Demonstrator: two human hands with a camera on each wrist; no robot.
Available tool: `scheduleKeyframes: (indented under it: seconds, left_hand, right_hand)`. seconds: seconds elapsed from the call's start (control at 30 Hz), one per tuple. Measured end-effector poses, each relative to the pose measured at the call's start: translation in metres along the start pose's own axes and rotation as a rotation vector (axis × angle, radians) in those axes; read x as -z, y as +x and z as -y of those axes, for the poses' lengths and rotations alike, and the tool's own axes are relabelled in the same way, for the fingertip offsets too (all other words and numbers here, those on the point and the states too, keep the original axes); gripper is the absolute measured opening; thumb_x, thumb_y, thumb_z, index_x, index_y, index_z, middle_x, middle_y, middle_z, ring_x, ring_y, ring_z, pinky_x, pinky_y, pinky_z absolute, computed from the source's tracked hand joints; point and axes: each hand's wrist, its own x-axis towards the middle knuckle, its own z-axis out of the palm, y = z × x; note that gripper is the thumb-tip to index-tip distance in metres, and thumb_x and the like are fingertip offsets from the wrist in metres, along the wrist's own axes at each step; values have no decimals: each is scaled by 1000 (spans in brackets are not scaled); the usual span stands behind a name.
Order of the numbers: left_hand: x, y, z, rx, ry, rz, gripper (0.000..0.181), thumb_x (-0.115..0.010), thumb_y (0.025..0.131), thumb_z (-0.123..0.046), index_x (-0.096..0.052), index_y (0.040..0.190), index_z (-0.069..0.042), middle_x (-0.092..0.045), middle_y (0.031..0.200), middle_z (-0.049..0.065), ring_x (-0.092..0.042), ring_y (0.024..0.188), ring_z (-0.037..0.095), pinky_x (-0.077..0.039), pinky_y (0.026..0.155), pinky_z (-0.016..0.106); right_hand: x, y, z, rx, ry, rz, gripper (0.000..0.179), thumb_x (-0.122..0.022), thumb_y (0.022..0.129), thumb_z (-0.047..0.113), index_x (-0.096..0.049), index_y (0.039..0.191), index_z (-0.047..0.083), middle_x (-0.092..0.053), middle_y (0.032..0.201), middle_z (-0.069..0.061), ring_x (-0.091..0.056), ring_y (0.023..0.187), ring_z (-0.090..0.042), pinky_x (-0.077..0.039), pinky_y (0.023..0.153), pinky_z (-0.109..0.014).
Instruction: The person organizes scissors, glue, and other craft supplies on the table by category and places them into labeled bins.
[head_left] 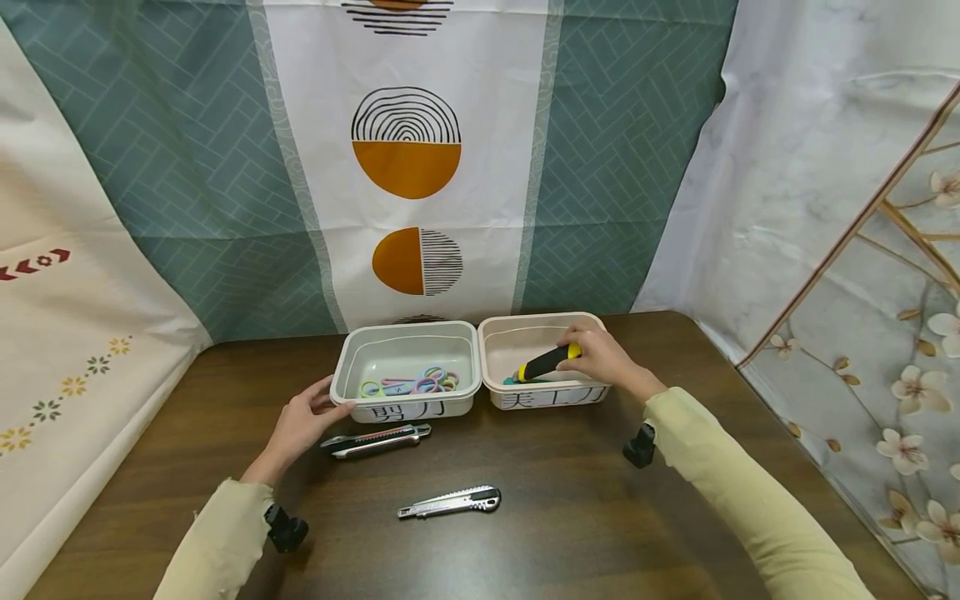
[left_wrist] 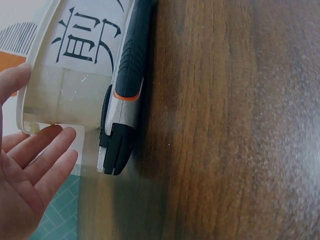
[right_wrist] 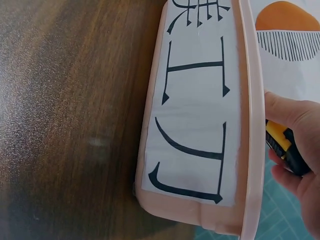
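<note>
My right hand (head_left: 600, 354) grips a yellow-and-black utility knife (head_left: 547, 363) inside the pinkish bin (head_left: 540, 321) on the right. In the right wrist view, thumb and fingers close round the knife (right_wrist: 280, 141) behind the bin's rim. A teal item (head_left: 513, 381) shows below the knife, mostly hidden. At the left bin (head_left: 412, 332), my left hand (head_left: 303, 421) touches the near left corner, its fingers loosely extended. Several pastel-handled scissors (head_left: 431, 381) lie in that bin. Just in front of it lies a black-and-silver utility knife (head_left: 378, 441), large in the left wrist view.
A silver utility knife (head_left: 450, 502) lies nearer on the brown wooden table (head_left: 555, 533). Both bins stand side by side, with paper labels (head_left: 408, 410) on their fronts. Behind them hangs a patterned cloth (head_left: 480, 200); a floral cloth (head_left: 847, 375) borders the right side.
</note>
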Motion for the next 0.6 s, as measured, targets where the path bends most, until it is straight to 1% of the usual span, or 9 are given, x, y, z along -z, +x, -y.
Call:
scheduleKeyframes:
  seconds: [0.17, 0.37, 0.47, 0.6]
  left_hand:
    - [-1, 0, 1, -1, -5, 2, 71, -65, 83, -35, -35, 137, 0, -55, 120, 24, -55, 108, 35, -47, 83, 47]
    - [-1, -1, 1, -3, 1, -5, 71, -66, 83, -34, -35, 137, 1, -54, 121, 24, -55, 108, 35, -47, 83, 47]
    - [0, -1, -1, -4, 6, -6, 71, -65, 83, -35, -34, 137, 1, -54, 121, 24, -55, 108, 36, -47, 83, 47]
    - [0, -2, -3, -8, 5, 0, 71, -65, 84, -34, -34, 137, 2, -54, 121, 25, -55, 108, 36, -47, 82, 46]
  right_hand:
    - [-1, 1, -1, -31, 3, 49, 36, -79, 70, 22, -68, 98, 1, -60, 95, -8, -48, 84, -20, -39, 67, -30]
    - [-1, 2, -3, -65, -45, 105, 40, -78, 71, 27, -68, 101, 2, -61, 100, -9, -52, 85, -21, -44, 70, -32]
    - [-1, 3, -5, -63, -58, 107, 40, -78, 71, 27, -68, 101, 3, -62, 101, -9, -53, 85, -20, -44, 70, -32]
    - [-2, 2, -8, -35, -50, 96, 36, -77, 72, 23, -68, 99, 1, -64, 98, -10, -54, 83, -22, -46, 69, -33]
